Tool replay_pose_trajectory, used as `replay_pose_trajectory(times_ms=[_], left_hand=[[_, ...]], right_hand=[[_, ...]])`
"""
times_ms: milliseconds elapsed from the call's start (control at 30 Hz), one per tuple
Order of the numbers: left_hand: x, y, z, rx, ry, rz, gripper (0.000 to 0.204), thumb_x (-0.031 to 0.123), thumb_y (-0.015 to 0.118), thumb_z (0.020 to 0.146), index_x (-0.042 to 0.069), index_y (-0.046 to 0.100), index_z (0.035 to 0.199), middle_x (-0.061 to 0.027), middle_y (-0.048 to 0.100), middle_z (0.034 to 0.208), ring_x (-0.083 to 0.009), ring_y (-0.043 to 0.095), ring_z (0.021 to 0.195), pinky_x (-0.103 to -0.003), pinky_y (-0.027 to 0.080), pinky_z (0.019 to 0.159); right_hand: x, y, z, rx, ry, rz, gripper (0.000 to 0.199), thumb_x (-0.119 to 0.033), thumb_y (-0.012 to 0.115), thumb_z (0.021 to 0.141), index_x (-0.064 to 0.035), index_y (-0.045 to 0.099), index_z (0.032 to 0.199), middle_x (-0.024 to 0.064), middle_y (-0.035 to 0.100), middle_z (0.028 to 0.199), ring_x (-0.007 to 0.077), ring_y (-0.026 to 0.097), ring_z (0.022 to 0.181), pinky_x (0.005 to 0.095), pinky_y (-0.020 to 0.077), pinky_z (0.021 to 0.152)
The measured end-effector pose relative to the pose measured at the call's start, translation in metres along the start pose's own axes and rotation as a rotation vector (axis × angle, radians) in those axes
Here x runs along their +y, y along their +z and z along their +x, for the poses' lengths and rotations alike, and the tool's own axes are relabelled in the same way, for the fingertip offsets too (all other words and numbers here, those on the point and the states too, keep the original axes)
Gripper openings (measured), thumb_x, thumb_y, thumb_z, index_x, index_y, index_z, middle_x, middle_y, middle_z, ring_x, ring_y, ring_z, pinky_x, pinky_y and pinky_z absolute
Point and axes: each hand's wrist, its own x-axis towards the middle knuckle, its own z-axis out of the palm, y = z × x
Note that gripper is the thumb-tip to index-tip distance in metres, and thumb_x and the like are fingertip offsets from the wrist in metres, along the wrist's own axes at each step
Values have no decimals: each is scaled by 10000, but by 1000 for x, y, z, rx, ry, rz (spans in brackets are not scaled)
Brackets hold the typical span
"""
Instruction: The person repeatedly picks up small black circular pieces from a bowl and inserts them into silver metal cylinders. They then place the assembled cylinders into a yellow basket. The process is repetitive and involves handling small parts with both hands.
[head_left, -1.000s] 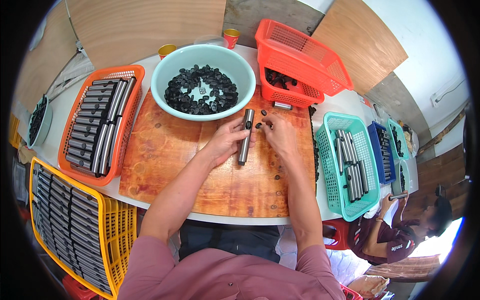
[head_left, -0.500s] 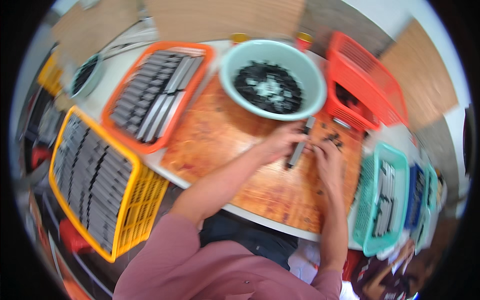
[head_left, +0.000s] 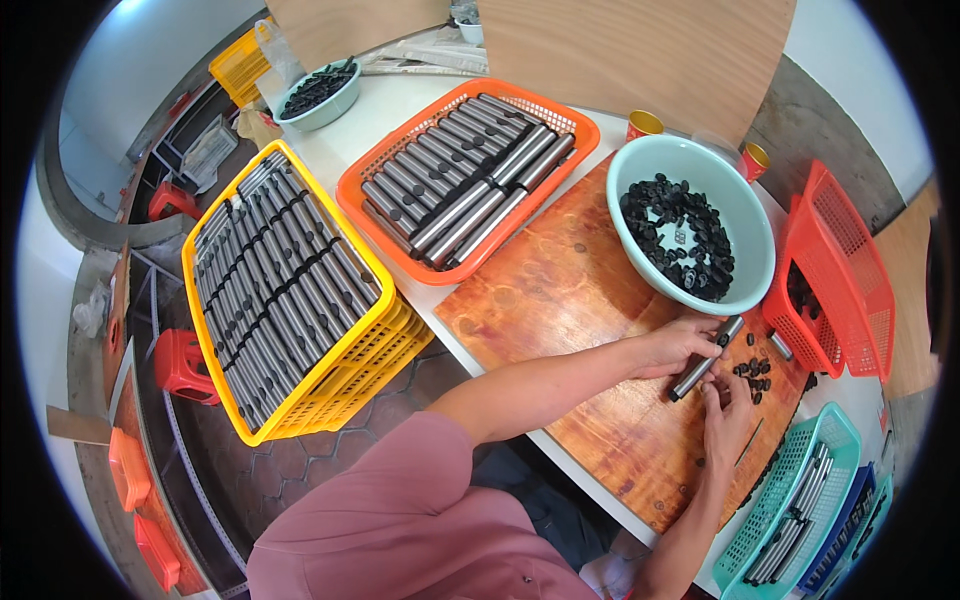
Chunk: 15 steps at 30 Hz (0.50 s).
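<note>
Both hands, left (head_left: 672, 348) and right (head_left: 727, 412), grip a metal rod (head_left: 705, 359) (teal bowl (head_left: 745, 215) just beyond).

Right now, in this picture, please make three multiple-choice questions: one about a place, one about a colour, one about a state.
1. Where do the small black caps lie in bulk?
A. in the light green bowl
B. in the yellow crate
C. on the floor

2. What colour is the basket of metal tubes beside the bowl?
A. blue
B. orange
C. white

3. How is the metal tube at the hands held?
A. lying untouched on the board
B. standing in the bowl
C. gripped by the left hand, right hand at its lower end

Answers: 1 A, the caps fill the bowl. 2 B, the basket has an orange rim. 3 C, the left hand wraps the tube, the right hand meets it, above the wooden board.
</note>
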Motion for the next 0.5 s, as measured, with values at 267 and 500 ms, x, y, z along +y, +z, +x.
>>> replay_pose_trajectory(times_ms=[267, 500], left_hand=[[-4, 2, 2, -23, -5, -17, 268, 52, 497, 1012, 31, 511, 1279, -68, 594, 1032, -168, 615, 864, -319, 535, 779], [-8, 2, 2, -21, -3, 0, 185, 136, 515, 1025, 48, 548, 1184, -61, 598, 1014, -146, 606, 851, -295, 524, 768]], right_hand=[[1, -4, -1, -61, 76, 11, 243, 61, 725, 801, 27, 657, 1032, 116, 593, 921, 257, 633, 842, 353, 511, 770], [13, -4, 1, -63, 56, -26, 246, 74, 713, 788, 7, 656, 1017, 109, 600, 922, 254, 626, 845, 356, 503, 758]])
